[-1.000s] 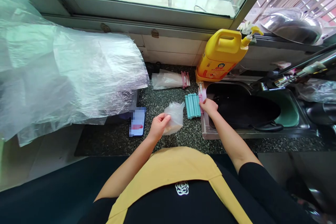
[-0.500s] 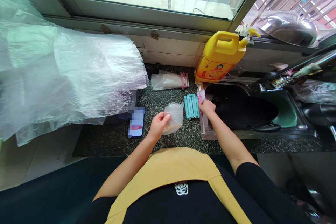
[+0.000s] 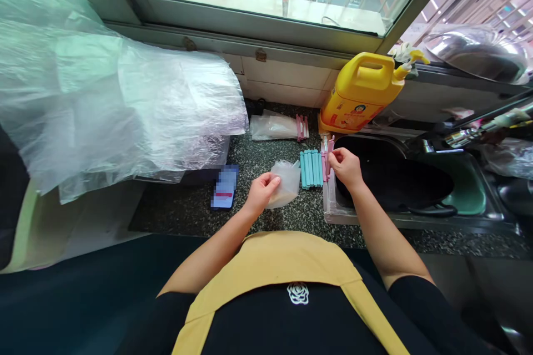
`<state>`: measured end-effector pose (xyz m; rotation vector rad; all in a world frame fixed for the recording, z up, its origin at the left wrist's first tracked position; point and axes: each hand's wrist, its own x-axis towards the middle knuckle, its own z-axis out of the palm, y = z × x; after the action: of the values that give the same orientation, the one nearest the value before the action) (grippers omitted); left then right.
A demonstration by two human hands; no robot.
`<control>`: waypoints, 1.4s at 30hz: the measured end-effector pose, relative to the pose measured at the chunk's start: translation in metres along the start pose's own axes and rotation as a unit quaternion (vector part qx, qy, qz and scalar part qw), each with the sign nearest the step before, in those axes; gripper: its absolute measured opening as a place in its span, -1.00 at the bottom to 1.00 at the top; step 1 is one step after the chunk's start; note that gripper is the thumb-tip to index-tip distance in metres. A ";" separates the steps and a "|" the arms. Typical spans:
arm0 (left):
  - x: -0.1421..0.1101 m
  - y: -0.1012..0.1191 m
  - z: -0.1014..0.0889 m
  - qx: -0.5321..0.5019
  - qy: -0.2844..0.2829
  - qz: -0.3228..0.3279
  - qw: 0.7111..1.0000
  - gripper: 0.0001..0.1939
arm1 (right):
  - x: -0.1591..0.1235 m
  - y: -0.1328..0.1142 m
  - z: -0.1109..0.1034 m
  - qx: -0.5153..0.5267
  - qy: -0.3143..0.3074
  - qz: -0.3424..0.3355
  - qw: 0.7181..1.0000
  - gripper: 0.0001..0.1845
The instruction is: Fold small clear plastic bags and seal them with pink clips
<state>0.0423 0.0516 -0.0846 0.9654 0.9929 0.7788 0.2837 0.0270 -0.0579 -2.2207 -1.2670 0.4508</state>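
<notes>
My left hand (image 3: 261, 193) pinches a small translucent plastic bag (image 3: 289, 177) by its left side; something pale lies in the bottom of the bag. My right hand (image 3: 348, 168) is closed on a pink sealing clip (image 3: 331, 147) at the sink's left edge, thumb and finger pressed together. Just left of that clip, several teal sealing clips (image 3: 311, 168) lie side by side on the counter. Further back rest flat plastic bags (image 3: 272, 126) with pink clips (image 3: 302, 128) across their right end.
A large yellow jug (image 3: 360, 91) stands behind the sink's left corner. The sink (image 3: 333, 211) holds a big black wok (image 3: 400, 183). A phone (image 3: 225, 187) lies left of my left hand, beside a heap of plastic sheeting (image 3: 166, 105). Dark speckled counter (image 3: 266, 150) runs below the window.
My right hand has lifted slightly and drawn back from the clips, with a pink clip in its fingers. The view has shifted left; my left hand still holds the bag.
</notes>
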 end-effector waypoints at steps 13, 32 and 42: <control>-0.008 -0.001 0.003 -0.003 -0.025 0.015 1.000 -0.62 | -0.060 -0.048 0.011 0.156 -0.050 -0.297 0.941 -0.85; 0.022 -0.037 -0.056 0.329 0.116 0.120 0.929 -0.80 | -0.054 -0.061 0.025 0.185 -0.134 -0.297 0.927 -0.77; 0.003 0.005 -0.012 0.030 -0.110 0.065 0.991 -0.63 | -0.055 -0.066 0.012 0.181 -0.105 -0.305 0.929 -0.83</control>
<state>0.0314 0.0595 -0.0839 1.1498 0.7715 0.7355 0.2050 0.0100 -0.0267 -1.4046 -1.7345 0.6186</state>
